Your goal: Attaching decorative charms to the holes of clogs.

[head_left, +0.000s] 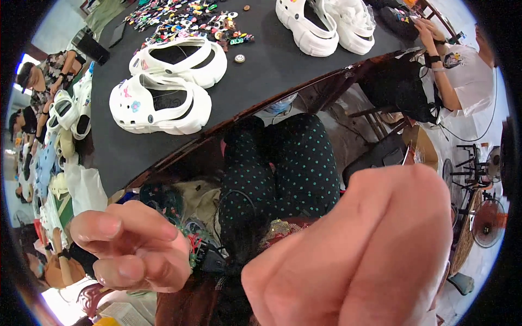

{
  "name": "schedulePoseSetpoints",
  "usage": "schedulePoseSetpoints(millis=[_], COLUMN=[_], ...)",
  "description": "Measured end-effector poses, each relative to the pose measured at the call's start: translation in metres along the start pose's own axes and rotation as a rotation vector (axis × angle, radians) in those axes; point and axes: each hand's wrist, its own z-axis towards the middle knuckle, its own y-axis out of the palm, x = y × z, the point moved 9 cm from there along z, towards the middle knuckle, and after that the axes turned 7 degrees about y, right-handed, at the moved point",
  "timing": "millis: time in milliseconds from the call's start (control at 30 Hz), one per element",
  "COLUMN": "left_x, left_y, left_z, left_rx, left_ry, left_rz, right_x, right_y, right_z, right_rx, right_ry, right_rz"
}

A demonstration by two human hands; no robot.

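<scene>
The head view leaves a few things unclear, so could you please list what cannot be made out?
In the head view:
Right hand: anything it may grip is hidden by the hand itself.
Far shoes: front ends cut off by the upper edge.
Charms: many too small and crowded to tell apart.

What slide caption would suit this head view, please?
Left hand loosely curled, right hand close to the camera, before a dark table with white clogs and colourful charms.

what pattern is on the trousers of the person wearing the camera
Green dots on dark trousers, best seen in the head view.
</scene>
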Motion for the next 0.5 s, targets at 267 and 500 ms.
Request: schedulePoseSetpoints(millis=[267, 500], left_x=[-0.010, -0.011], left_y=[0.011, 0.014], left_z=[-0.003, -0.001], left_rx=[-0.050, -0.024], left_ry=[0.060, 0.105], left_rz=[0.037, 0.070], right_x=[-0.010, -0.017], right_y=[-0.002, -0.004], right_z=[-0.002, -0.003], right_rx=[-0.042, -0.097], right_ry=[-0.002, -0.009], right_rz=[-0.034, -0.038])
